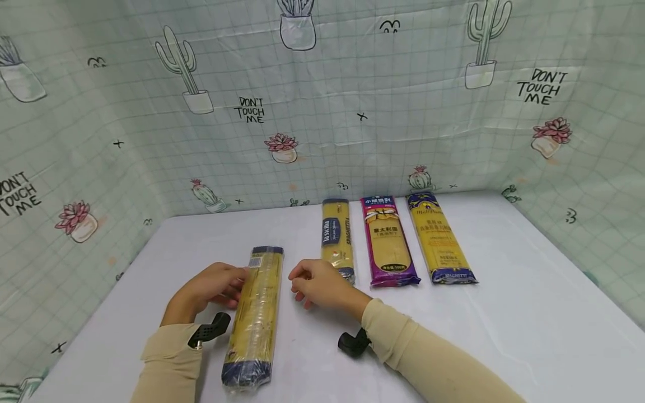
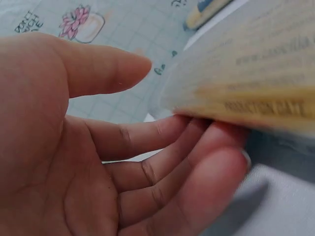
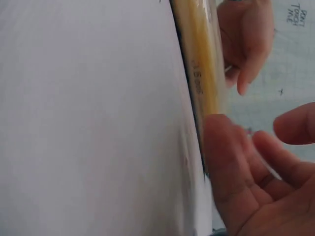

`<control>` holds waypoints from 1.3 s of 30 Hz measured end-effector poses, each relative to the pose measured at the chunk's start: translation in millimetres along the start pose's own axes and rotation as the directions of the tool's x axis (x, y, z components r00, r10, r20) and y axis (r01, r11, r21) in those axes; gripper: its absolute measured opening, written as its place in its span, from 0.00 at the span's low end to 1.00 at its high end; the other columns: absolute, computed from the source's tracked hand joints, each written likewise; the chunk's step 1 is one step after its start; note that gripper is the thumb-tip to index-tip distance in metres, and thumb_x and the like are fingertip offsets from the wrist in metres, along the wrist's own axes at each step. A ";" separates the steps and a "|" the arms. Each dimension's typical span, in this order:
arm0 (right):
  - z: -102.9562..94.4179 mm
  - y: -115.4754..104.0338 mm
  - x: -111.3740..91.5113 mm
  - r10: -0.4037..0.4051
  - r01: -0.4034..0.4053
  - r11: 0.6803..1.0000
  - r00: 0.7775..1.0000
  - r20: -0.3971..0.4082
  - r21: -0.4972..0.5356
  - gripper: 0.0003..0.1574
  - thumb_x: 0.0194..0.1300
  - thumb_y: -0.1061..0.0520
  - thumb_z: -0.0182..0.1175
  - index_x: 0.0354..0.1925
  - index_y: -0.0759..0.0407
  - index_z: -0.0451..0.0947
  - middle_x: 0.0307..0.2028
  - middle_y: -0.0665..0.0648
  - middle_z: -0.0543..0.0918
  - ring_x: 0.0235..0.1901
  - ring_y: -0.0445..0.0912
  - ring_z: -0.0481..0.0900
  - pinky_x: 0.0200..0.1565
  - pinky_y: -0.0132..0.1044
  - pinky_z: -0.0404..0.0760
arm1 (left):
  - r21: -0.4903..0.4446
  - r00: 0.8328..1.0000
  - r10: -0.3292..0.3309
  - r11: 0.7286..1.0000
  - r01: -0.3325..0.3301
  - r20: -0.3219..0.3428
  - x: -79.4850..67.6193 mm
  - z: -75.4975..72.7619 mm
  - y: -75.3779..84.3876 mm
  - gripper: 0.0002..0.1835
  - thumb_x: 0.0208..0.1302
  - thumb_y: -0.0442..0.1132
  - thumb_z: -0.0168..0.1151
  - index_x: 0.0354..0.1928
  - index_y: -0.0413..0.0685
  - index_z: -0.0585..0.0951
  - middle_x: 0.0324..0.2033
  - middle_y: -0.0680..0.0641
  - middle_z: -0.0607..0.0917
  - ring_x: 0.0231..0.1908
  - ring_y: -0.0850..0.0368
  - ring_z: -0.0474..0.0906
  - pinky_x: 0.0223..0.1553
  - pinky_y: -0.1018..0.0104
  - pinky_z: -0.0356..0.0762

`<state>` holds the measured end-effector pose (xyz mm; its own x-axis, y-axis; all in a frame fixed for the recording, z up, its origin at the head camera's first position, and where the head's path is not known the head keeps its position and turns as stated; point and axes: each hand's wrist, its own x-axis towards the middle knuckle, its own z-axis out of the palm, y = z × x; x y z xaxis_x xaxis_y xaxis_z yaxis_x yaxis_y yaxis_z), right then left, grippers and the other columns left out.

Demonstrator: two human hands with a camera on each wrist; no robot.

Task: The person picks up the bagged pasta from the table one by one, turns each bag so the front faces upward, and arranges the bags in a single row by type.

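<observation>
A clear-wrapped pack of spaghetti (image 1: 256, 319) with dark blue ends lies seam side up, lengthwise in front of the person. At its left edge is the left hand (image 1: 214, 284). In the left wrist view, that hand's fingertips (image 2: 224, 135) reach beneath the edge of the pack, while the thumb stands apart from it. To the pack's right, the right hand (image 1: 322, 284) hovers over the table with loosely bent fingers and nothing in its grasp. The right wrist view shows its fingers (image 3: 221, 147) overlapping the pack's side.
Three more pasta packs stand in a row at the back right: a blue-labelled spaghetti pack (image 1: 336, 238), a purple-edged pack (image 1: 390, 240) and a yellow pack with blue ends (image 1: 440, 238). A cactus-print curtain (image 1: 327, 123) encloses the white table (image 1: 514, 324).
</observation>
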<state>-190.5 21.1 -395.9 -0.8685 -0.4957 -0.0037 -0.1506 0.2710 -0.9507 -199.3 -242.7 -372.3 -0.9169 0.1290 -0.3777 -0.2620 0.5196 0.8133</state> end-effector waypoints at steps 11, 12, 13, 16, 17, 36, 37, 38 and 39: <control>3.9 -2.0 -6.6 0.115 -0.116 0.993 0.984 0.139 0.001 0.21 0.72 0.56 0.58 0.58 0.64 0.78 0.34 0.56 0.87 0.27 0.51 0.86 0.35 0.40 0.85 | 0.002 0.996 0.052 0.999 -0.052 0.076 2.8 8.2 4.7 0.21 0.71 0.46 0.60 0.51 0.31 0.80 0.33 0.45 0.85 0.29 0.57 0.82 0.32 0.64 0.83; 3.9 -1.9 -7.3 0.117 -0.118 0.993 0.982 0.146 0.003 0.22 0.71 0.56 0.58 0.60 0.64 0.77 0.34 0.56 0.87 0.27 0.51 0.86 0.35 0.40 0.85 | 0.000 0.994 0.064 0.998 -0.064 0.089 3.1 8.5 6.2 0.20 0.71 0.45 0.60 0.50 0.31 0.80 0.33 0.45 0.85 0.30 0.57 0.82 0.33 0.64 0.83; 4.2 -1.4 -7.7 0.117 -0.119 0.993 0.982 0.149 0.005 0.23 0.71 0.56 0.59 0.60 0.64 0.77 0.34 0.55 0.87 0.27 0.50 0.86 0.36 0.40 0.85 | -0.002 0.992 0.076 0.997 -0.076 0.098 3.2 8.9 7.6 0.19 0.71 0.44 0.60 0.50 0.32 0.80 0.34 0.45 0.85 0.31 0.56 0.83 0.33 0.64 0.82; 5.3 0.3 -8.2 0.118 -0.120 0.993 0.983 0.143 0.003 0.24 0.71 0.56 0.59 0.62 0.64 0.77 0.34 0.55 0.87 0.28 0.50 0.86 0.37 0.40 0.84 | -0.002 0.989 0.097 0.995 -0.097 0.111 3.9 10.7 11.4 0.18 0.71 0.43 0.61 0.50 0.32 0.79 0.34 0.44 0.86 0.32 0.55 0.83 0.34 0.63 0.82; 5.8 0.7 -8.3 0.119 -0.121 0.993 0.983 0.138 0.000 0.25 0.71 0.56 0.59 0.62 0.64 0.76 0.34 0.55 0.87 0.28 0.50 0.86 0.37 0.39 0.84 | 0.000 0.989 0.099 0.995 -0.100 0.112 3.8 11.4 12.3 0.18 0.70 0.42 0.61 0.51 0.32 0.78 0.34 0.44 0.86 0.32 0.55 0.83 0.34 0.62 0.82; 3.8 5.2 -9.4 0.127 -0.137 0.984 0.988 0.087 0.110 0.23 0.73 0.53 0.57 0.58 0.67 0.79 0.37 0.57 0.87 0.30 0.50 0.87 0.42 0.41 0.85 | -0.161 0.966 0.220 0.967 -0.198 0.134 -2.5 21.4 25.6 0.21 0.72 0.42 0.60 0.55 0.29 0.80 0.47 0.38 0.86 0.47 0.44 0.85 0.46 0.52 0.84; 3.6 6.1 -9.4 0.129 -0.139 0.981 0.988 0.085 0.132 0.23 0.73 0.53 0.57 0.57 0.68 0.79 0.37 0.57 0.87 0.31 0.51 0.87 0.41 0.41 0.85 | -0.163 0.965 0.229 0.964 -0.208 0.128 -2.4 23.2 26.4 0.20 0.72 0.41 0.60 0.55 0.28 0.80 0.47 0.37 0.86 0.47 0.44 0.85 0.46 0.52 0.84; 3.5 6.9 -9.3 0.129 -0.141 0.978 0.988 0.085 0.154 0.22 0.73 0.53 0.57 0.56 0.68 0.80 0.38 0.58 0.87 0.31 0.51 0.87 0.40 0.41 0.85 | -0.166 0.963 0.240 0.962 -0.219 0.123 -2.2 24.6 26.8 0.19 0.72 0.39 0.60 0.54 0.27 0.80 0.46 0.37 0.86 0.46 0.45 0.85 0.46 0.52 0.84; 3.4 7.5 -9.2 0.131 -0.144 0.975 0.988 0.084 0.171 0.22 0.73 0.53 0.57 0.55 0.68 0.80 0.38 0.58 0.87 0.31 0.51 0.87 0.40 0.41 0.85 | -0.165 0.962 0.250 0.959 -0.229 0.114 -2.2 25.9 27.0 0.19 0.72 0.38 0.60 0.53 0.26 0.80 0.45 0.38 0.86 0.45 0.46 0.85 0.46 0.53 0.84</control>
<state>-182.1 24.9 -404.1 -0.8379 -0.5234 -0.1545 0.0590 0.1945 -0.9791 -196.6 -207.1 -361.0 -0.9129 0.3498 -0.2106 -0.0906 0.3293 0.9399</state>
